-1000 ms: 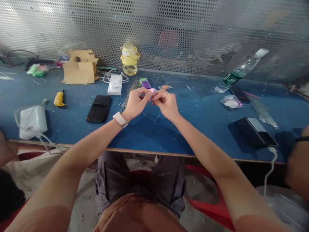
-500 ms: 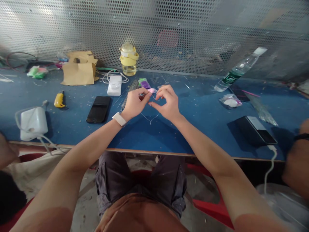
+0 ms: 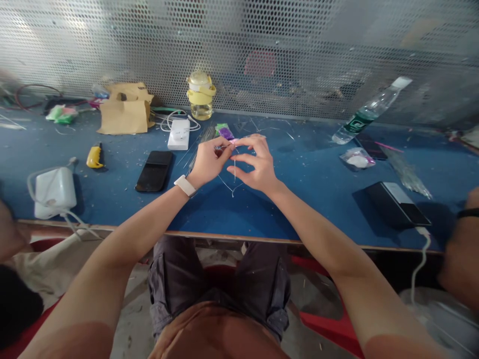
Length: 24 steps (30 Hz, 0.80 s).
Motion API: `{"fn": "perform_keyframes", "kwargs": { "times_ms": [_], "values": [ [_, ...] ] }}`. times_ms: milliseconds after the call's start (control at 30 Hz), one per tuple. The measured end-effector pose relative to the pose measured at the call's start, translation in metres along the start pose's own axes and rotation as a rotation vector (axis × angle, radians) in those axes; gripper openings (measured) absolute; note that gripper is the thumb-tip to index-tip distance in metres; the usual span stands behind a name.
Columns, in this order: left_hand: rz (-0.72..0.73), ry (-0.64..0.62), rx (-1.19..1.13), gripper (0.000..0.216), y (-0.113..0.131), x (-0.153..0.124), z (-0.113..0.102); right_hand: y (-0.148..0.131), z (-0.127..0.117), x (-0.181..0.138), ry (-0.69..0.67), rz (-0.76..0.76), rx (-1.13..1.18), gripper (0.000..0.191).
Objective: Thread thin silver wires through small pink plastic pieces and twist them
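pinching wire [image 3: 232, 191]: left hand [image 3: 207, 159] | right hand [image 3: 261, 167]: grip spread | blue tabletop [image 3: 224, 214] separates hands from front edge [image 3: 232, 237]

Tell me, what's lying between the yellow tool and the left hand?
Going from the yellow tool to the left hand, a black phone comes first, then some thin wires. The head view shows this.

One head camera faces forward and down, apparently fairly near the table [image 3: 314, 189].
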<state>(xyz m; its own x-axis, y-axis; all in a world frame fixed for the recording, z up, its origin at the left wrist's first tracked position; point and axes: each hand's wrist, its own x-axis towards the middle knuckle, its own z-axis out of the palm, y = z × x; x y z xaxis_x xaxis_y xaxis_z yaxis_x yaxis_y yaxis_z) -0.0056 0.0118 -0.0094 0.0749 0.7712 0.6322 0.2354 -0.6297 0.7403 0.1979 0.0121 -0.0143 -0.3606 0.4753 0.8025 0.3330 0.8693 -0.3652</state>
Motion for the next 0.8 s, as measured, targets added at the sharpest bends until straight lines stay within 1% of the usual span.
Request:
{"fn": "perform_keyframes", "kwargs": {
  "times_ms": [167,333,467,633,800],
  "values": [
    [-0.012,0.029,-0.047,0.017,-0.002,0.003,0.001,-0.005,0.002,0.001,0.075,-0.013,0.053,0.040],
    [-0.016,0.046,-0.011,0.023,0.003,0.003,0.000,-0.008,0.003,0.004,0.066,0.019,0.092,0.040],
    [-0.025,0.044,-0.022,0.025,0.005,0.004,0.000,-0.009,0.002,0.005,0.085,0.050,0.134,0.038],
    [-0.057,0.012,-0.080,0.031,0.007,0.004,-0.001,-0.002,0.001,0.005,0.089,0.132,0.127,0.043],
    [-0.043,0.015,-0.025,0.028,0.008,0.001,-0.001,0.011,0.001,0.004,0.060,0.220,0.084,0.035]
  ]
}}
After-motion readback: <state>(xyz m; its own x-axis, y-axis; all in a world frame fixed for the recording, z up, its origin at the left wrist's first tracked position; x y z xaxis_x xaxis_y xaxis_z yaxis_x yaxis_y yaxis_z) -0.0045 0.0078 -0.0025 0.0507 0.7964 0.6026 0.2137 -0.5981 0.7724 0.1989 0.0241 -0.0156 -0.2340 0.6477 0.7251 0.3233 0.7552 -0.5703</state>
